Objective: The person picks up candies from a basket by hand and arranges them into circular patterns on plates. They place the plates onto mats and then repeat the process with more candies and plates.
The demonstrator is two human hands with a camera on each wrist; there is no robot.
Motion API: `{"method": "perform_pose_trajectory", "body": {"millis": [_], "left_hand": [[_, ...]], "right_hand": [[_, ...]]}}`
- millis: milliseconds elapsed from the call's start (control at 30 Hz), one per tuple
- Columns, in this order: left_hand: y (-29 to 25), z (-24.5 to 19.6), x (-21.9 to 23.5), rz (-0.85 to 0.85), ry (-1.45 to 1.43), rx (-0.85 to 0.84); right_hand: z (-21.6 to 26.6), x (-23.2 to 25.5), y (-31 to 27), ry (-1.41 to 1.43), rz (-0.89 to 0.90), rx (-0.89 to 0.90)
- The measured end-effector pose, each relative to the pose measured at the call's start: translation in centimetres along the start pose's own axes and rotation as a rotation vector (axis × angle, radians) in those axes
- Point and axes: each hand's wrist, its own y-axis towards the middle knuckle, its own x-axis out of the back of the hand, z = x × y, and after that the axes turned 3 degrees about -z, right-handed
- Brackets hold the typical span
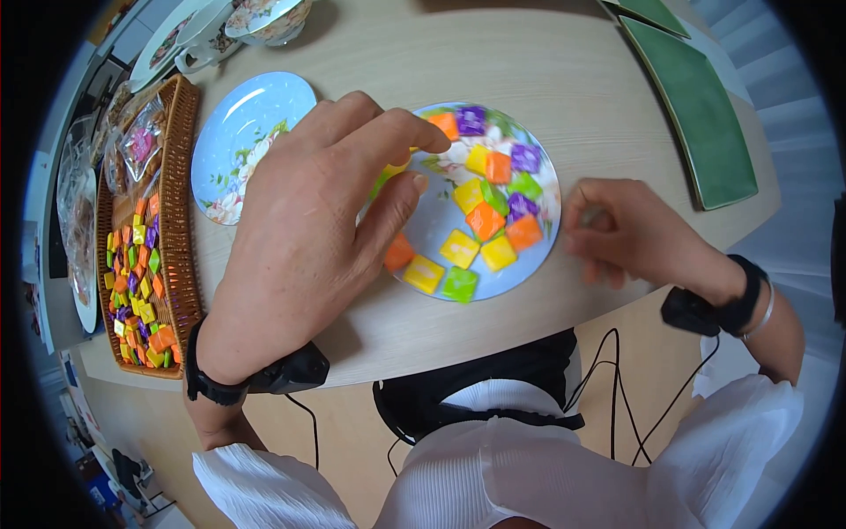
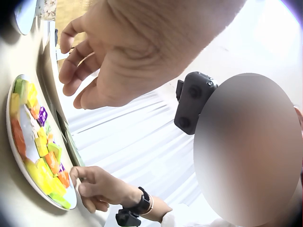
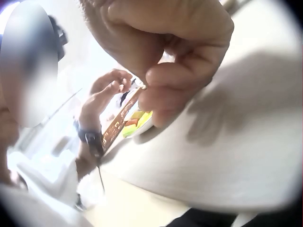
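Observation:
My left hand (image 1: pixel 322 189) hovers over the left part of a floral plate (image 1: pixel 423 238), thumb and index finger apart with nothing seen between them. In the left wrist view its fingers (image 2: pixel 78 71) bend loosely in the air. Small square wrapped candies (image 1: pixel 485 220) in orange, yellow, green and purple lie round the plate, some hidden under the left hand. Just off the plate's right rim, my right hand (image 1: pixel 630 229) hangs low over the table with loosely curled fingers. Nothing shows in its grasp in the right wrist view, where its fingers (image 3: pixel 173 80) fold inward.
A wicker basket (image 1: pixel 185 220) at the left holds many more candies (image 1: pixel 137 291) and bagged items. Behind the left hand sits a second floral plate (image 1: pixel 256 97). A cup (image 1: pixel 207 40) and a bowl (image 1: pixel 269 22) stand at the far left, a green rectangular plate (image 1: pixel 696 115) at the right.

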Motion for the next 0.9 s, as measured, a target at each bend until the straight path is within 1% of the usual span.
{"method": "perform_pose_trajectory", "body": {"millis": [100,200,300,400,500,533,567,600,667,700,800,900], "left_hand": [[-0.1,0.3,0.0,-0.009,0.008,0.000],[-0.1,0.4,0.0,-0.019,-0.011,0.010],[-0.1,0.5,0.0,-0.027,-0.027,0.029],[-0.2,0.5,0.4,-0.011,0.022,0.037],[-0.9,0.1,1.9,0.032,0.138,0.020],[-1.2,-0.3,2.5,0.050,0.181,0.010],[-1.4,-0.5,3.0,0.048,0.254,-0.073],[-1.6,-1.1,3.5,0.081,0.257,-0.097],[-2.4,-2.1,4.4,0.153,0.264,-0.146],[-2.8,-2.4,4.5,0.156,0.286,-0.182],[-3.3,-3.0,4.6,0.191,0.317,-0.215],[-3.4,-2.5,3.7,0.306,0.328,-0.254]], "right_hand": [[-0.4,0.4,-1.3,-0.480,-0.289,0.522],[0.5,-1.5,0.0,-0.592,-0.411,0.915],[2.8,-4.2,0.9,-0.767,-0.361,1.099],[3.8,-6.7,3.2,-0.902,-0.491,1.173],[4.4,-7.3,3.6,-0.955,-0.453,1.134],[4.5,-7.3,3.7,-0.926,-0.427,1.119],[4.4,-7.2,3.7,-0.895,-0.404,1.104],[4.3,-7.1,3.8,-0.864,-0.383,1.089],[4.3,-6.9,4.2,-0.794,-0.377,1.122],[4.2,-6.9,4.4,-0.754,-0.375,1.138],[4.3,-5.5,3.3,-0.694,-0.433,1.224],[3.9,-4.5,1.1,-0.566,-0.345,1.026]]}}
